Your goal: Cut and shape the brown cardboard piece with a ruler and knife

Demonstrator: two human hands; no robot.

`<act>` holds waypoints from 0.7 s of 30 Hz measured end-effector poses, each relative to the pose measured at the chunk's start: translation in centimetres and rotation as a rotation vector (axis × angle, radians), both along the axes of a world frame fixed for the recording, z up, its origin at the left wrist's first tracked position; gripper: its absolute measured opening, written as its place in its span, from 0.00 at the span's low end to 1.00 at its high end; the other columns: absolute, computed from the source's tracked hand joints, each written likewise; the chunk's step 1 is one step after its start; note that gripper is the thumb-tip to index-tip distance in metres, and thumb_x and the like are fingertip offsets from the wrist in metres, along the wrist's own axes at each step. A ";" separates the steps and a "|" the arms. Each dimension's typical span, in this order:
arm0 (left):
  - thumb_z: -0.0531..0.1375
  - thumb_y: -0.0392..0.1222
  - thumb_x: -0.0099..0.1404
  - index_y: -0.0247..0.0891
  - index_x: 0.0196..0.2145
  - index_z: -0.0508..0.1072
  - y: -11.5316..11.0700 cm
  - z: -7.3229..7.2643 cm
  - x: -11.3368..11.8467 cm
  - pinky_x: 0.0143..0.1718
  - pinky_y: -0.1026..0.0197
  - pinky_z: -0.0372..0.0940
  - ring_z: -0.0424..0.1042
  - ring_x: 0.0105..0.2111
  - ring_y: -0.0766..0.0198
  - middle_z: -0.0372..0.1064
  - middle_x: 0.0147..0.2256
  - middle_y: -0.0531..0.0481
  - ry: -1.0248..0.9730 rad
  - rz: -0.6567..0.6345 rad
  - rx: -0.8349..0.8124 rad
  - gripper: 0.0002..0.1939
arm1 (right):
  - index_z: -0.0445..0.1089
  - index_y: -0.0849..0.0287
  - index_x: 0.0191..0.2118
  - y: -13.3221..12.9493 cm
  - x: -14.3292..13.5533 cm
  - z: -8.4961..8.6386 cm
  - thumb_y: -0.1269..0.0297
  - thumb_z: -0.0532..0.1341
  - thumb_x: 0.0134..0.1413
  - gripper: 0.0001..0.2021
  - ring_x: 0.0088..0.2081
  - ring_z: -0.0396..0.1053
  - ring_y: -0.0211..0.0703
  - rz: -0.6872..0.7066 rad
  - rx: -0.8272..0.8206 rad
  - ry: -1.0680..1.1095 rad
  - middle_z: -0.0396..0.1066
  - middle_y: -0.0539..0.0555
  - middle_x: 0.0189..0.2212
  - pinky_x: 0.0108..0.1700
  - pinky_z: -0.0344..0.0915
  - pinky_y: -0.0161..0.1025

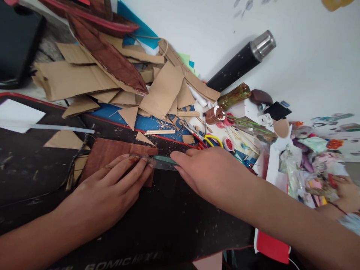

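Observation:
A reddish-brown board (102, 153) lies on the black mat (174, 221). My left hand (112, 191) is spread over the board, its fingertips pressing a clear ruler (163, 164) along the board's right part. Just right of the board, my right hand (208, 172) is closed around a green tool (164, 159), whose front end rests along the ruler near my left fingertips. Whether the tool has a blade is too small to tell.
Cardboard scraps (163, 90) and a brown boat-shaped piece (112, 56) lie behind the board. A black flask (236, 67) leans at the wall. Scissors (212, 140) are near my right hand. Another person's hand (347, 193) is at the far right.

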State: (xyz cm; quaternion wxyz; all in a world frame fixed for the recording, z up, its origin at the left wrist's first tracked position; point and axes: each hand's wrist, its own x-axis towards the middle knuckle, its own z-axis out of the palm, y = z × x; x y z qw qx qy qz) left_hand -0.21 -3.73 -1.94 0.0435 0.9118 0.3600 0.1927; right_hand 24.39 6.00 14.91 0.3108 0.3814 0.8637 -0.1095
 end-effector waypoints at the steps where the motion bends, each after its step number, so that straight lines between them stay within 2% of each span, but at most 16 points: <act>1: 0.52 0.40 0.82 0.36 0.76 0.72 0.0 -0.1 0.0 0.70 0.38 0.68 0.75 0.68 0.40 0.80 0.68 0.39 0.003 -0.004 0.004 0.30 | 0.78 0.56 0.58 0.0 -0.2 0.0 0.69 0.60 0.81 0.10 0.36 0.81 0.49 0.004 0.002 -0.008 0.85 0.58 0.41 0.31 0.54 0.44; 7: 0.51 0.39 0.81 0.37 0.76 0.73 -0.1 -0.1 -0.2 0.67 0.37 0.70 0.75 0.67 0.39 0.81 0.67 0.39 0.012 0.002 0.006 0.30 | 0.78 0.57 0.54 0.8 -0.9 0.2 0.69 0.61 0.81 0.08 0.36 0.81 0.50 0.027 -0.008 -0.048 0.84 0.57 0.38 0.31 0.53 0.44; 12: 0.54 0.39 0.81 0.38 0.75 0.74 -0.1 -0.1 -0.3 0.70 0.37 0.69 0.75 0.68 0.40 0.80 0.68 0.39 0.035 -0.014 0.001 0.29 | 0.78 0.56 0.53 1.1 -0.8 0.1 0.68 0.62 0.81 0.06 0.37 0.81 0.50 0.023 -0.016 -0.025 0.85 0.56 0.40 0.32 0.54 0.43; 17: 0.53 0.42 0.83 0.39 0.72 0.78 0.1 0.0 -0.3 0.69 0.37 0.70 0.76 0.66 0.39 0.82 0.66 0.41 0.069 -0.005 0.030 0.27 | 0.79 0.61 0.57 0.1 -1.1 0.1 0.75 0.60 0.78 0.12 0.36 0.82 0.51 0.078 0.049 0.004 0.84 0.60 0.39 0.32 0.59 0.43; 21: 0.55 0.43 0.83 0.36 0.72 0.78 0.2 0.1 -0.1 0.68 0.41 0.71 0.77 0.65 0.41 0.82 0.65 0.38 0.047 0.035 0.018 0.27 | 0.79 0.57 0.58 -0.3 -0.4 -0.2 0.70 0.60 0.81 0.11 0.38 0.82 0.50 0.037 0.048 0.016 0.85 0.59 0.42 0.33 0.58 0.43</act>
